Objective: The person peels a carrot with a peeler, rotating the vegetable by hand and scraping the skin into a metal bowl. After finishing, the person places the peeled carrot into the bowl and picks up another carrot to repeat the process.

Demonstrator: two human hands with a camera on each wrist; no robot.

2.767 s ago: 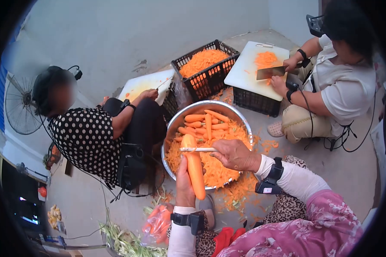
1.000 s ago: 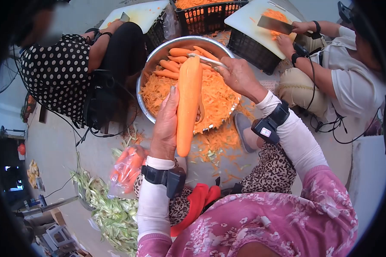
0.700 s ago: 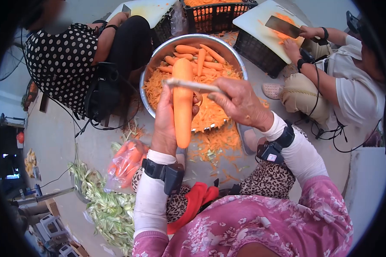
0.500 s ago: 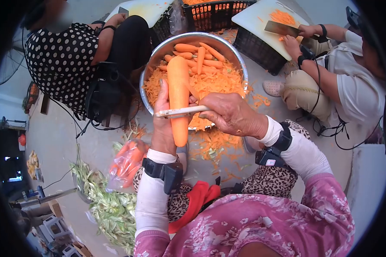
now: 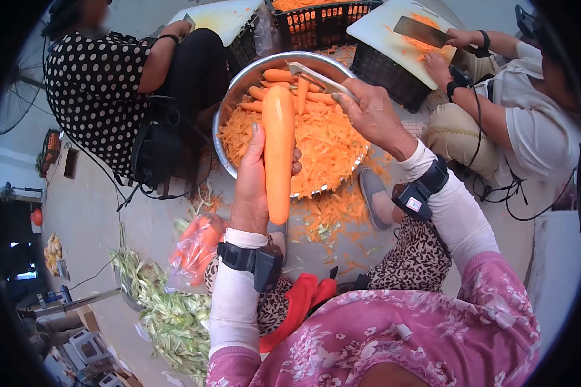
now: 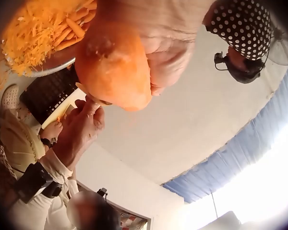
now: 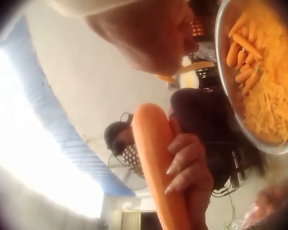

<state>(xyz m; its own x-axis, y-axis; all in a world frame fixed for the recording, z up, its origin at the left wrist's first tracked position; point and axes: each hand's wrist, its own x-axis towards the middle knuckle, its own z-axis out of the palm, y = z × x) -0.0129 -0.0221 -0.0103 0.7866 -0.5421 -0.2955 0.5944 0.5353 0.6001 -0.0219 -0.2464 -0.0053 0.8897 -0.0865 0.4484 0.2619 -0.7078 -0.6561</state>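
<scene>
A large peeled-looking carrot (image 5: 278, 155) stands nearly upright in the head view, gripped by my left hand (image 5: 250, 187), thumb on one side and fingertips showing on the other. My right hand (image 5: 377, 116) pinches the handle of a pale peeler (image 5: 319, 79) above and right of the carrot, apart from it. In the right wrist view the left fingers (image 7: 182, 165) wrap the carrot (image 7: 156, 163). The left wrist view shows the carrot's thick end (image 6: 113, 67) close up, my right hand (image 6: 81, 132) beyond it.
Below the hands, a metal basin (image 5: 221, 138) holds shreds and several whole carrots (image 5: 316, 98). Two people sit at cutting boards (image 5: 368, 29) left and right. A black crate (image 5: 323, 26) stands behind. Bagged carrots (image 5: 197, 248) and leafy husks (image 5: 174, 316) lie at lower left.
The peeler has risen from across the carrot's lower part to above and right of it, off the carrot. The left hand keeps its grip, shifted slightly right.
</scene>
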